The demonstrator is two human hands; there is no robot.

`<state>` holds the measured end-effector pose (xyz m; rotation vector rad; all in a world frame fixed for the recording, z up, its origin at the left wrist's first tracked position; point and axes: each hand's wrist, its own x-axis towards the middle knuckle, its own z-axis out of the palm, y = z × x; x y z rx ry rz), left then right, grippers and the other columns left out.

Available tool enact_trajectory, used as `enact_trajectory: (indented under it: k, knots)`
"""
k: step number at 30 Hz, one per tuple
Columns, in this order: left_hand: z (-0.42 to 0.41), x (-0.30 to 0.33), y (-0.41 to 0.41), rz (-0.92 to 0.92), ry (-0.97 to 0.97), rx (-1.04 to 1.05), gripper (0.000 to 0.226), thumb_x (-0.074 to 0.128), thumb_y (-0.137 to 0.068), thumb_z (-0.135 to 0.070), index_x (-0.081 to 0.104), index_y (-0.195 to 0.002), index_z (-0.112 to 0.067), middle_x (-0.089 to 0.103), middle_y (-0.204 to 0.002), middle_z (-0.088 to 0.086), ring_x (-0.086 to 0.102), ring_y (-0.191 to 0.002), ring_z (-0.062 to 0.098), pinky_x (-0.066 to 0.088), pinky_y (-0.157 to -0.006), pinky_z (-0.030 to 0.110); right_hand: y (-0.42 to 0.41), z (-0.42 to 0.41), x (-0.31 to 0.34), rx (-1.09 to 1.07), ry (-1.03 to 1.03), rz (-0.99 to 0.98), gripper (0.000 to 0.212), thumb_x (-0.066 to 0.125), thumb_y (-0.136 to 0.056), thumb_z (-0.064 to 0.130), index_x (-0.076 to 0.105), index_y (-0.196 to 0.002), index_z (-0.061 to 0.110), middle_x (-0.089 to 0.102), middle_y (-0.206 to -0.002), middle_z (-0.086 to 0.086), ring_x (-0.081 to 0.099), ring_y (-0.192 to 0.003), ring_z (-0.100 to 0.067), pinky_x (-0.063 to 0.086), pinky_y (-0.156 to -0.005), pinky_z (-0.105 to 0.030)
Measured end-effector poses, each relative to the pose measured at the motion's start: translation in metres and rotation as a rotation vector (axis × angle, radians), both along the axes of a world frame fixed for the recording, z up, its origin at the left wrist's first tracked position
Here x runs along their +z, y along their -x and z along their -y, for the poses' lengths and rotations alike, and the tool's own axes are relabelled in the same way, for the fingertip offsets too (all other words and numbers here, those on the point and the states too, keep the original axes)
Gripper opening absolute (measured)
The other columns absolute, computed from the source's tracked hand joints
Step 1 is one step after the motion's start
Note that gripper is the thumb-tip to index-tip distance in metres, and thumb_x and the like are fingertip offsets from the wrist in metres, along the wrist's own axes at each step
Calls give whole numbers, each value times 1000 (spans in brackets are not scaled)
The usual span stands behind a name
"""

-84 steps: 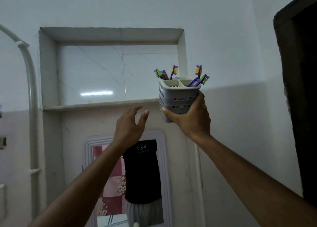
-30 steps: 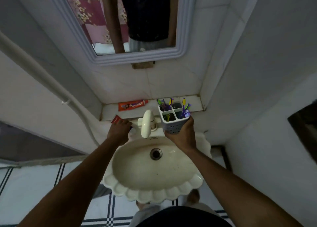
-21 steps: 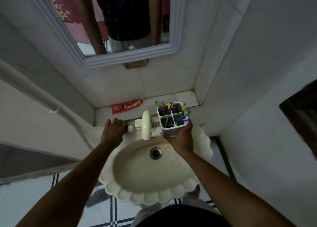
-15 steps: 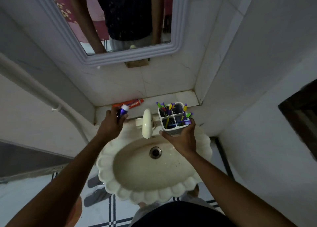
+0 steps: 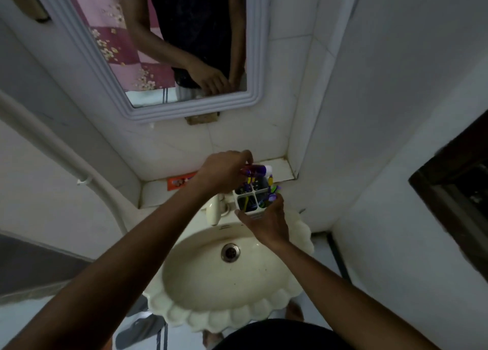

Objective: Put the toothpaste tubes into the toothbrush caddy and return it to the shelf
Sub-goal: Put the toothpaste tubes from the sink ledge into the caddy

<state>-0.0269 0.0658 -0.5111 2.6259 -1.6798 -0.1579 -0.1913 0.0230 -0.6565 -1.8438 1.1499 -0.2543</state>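
left hand pinching purple toothpaste tube just above caddy, right hand wrapped round it. orange tube left of fingers, not in yet; shelf return pending.

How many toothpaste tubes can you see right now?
2: a purple tube in the left hand above the caddy; an orange tube on the ledge. Others may be hidden.

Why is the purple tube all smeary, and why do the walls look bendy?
Head view: the purple tube in the left hand is smeared by motion blur; the caddy held by the right hand is a bit soft too. The wide lens bows the wall edges and mirror frame. The light is dim, leaving the basin grey.
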Motion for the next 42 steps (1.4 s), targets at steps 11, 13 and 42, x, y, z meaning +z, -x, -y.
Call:
enact_trajectory:
  k: [11,13,42]
  knots:
    - [9,-2,-3,-202,305,52,23,72,-100,-28,71,-123,-25,77,-118,-12,73,-96,14,59,-78,35,9,12,-1,26,-34,11,137,90,-62,82,20,-165,24,50,-159,0,54,-145,-28,58,-109,-50]
    - [1,-5,-8,-325,440,116,17,73,-100,-28,76,-116,-22,79,-112,-11,75,-85,12,59,-77,31,11,14,-2,15,-35,30,136,90,-60,84,24,-164,26,51,-158,2,55,-144,-28,58,-109,-51]
    - [-68,-145,-130,-313,-50,426,60,56,-108,-35,40,-164,-20,48,-164,10,46,-148,35,38,-121,49,5,2,-24,-129,-8,102,132,93,-49,93,31,-158,53,52,-159,10,61,-132,-15,60,-108,-46]
